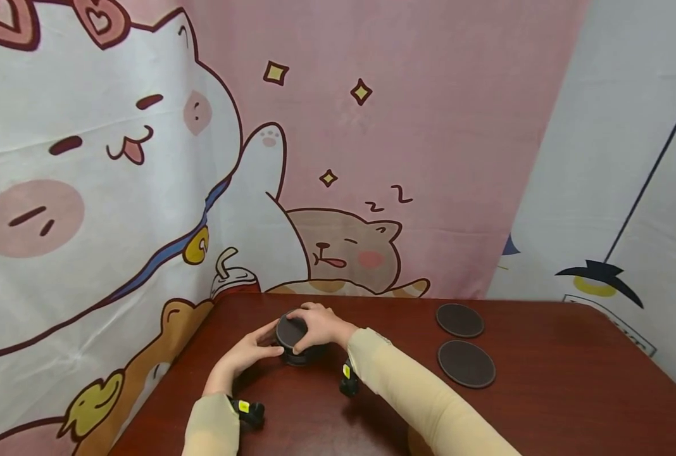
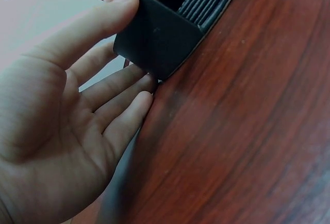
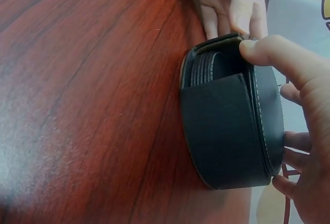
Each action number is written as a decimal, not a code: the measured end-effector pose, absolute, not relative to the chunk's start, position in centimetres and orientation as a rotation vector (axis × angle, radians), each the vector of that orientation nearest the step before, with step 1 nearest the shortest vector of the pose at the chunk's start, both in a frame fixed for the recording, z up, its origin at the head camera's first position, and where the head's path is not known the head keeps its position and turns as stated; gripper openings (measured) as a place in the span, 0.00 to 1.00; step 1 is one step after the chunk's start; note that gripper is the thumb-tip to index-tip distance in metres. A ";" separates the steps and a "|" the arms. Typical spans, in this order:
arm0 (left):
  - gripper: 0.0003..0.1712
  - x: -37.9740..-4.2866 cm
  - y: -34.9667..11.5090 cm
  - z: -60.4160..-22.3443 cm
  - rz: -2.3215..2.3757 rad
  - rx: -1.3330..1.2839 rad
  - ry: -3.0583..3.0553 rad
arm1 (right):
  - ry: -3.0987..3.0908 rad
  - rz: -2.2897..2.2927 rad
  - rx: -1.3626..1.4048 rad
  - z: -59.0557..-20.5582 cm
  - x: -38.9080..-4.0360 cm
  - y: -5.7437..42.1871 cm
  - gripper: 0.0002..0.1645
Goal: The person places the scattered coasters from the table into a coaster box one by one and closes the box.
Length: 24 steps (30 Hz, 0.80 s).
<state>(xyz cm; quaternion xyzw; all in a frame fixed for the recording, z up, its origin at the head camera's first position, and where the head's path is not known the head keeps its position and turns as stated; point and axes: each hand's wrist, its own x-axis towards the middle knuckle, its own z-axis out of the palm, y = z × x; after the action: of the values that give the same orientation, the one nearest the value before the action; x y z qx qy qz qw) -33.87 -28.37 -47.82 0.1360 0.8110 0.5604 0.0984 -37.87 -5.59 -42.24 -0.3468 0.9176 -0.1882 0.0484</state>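
Note:
A round black coaster holder (image 3: 221, 131) stands on the table with a slot in its side wall. Through that slot a stack of dark coasters (image 3: 202, 69) shows in the right wrist view. My right hand (image 1: 322, 326) grips a dark round coaster (image 3: 269, 116) with a stitched edge, thumb at the near edge and fingers at the far one. This coaster lies right at the holder's top rim. From the left, my left hand (image 1: 245, 354) holds the holder's side, its thumb (image 2: 121, 13) at the upper edge and the other fingers low against the wall.
Two more dark round coasters, a farther one (image 1: 460, 320) and a nearer one (image 1: 466, 363), lie flat on the right part of the reddish-brown table (image 1: 571, 380). A curtain (image 1: 429, 139) with cartoon animals hangs behind the table's back edge.

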 end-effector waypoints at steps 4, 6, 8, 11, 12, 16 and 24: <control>0.47 -33.9 -28.4 -47.9 1.662 0.391 2.393 | 2.797 -0.571 -1.057 -42.7 -37.8 -5.6 0.47; 0.47 -33.8 -28.4 -47.9 1.664 0.390 2.389 | 2.801 -0.564 -1.060 -42.9 -37.9 -5.6 0.46; 0.47 -33.8 -28.4 -47.8 1.664 0.394 2.390 | 2.805 -0.552 -1.062 -43.0 -37.9 -5.6 0.46; 0.46 -33.8 -28.3 -47.6 1.656 0.392 2.399 | 2.809 -0.536 -1.070 -43.0 -38.0 -5.5 0.45; 0.46 -33.8 -28.2 -47.5 1.654 0.389 2.401 | 2.810 -0.533 -1.070 -43.0 -38.0 -5.4 0.45; 0.45 -33.7 -28.1 -47.4 1.650 0.383 2.400 | 2.798 -0.557 -1.054 -43.1 -38.2 -4.9 0.43; 0.46 -33.4 -27.9 -47.2 1.636 0.367 2.416 | 2.767 -0.723 -1.040 -43.2 -39.0 -2.0 0.40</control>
<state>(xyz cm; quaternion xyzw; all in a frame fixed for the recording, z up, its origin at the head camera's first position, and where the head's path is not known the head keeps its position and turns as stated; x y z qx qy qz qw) -33.42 -27.92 -47.16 0.1243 0.8174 0.5535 0.1002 -38.96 -2.01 -43.18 -0.3413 0.9082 -0.2373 0.0492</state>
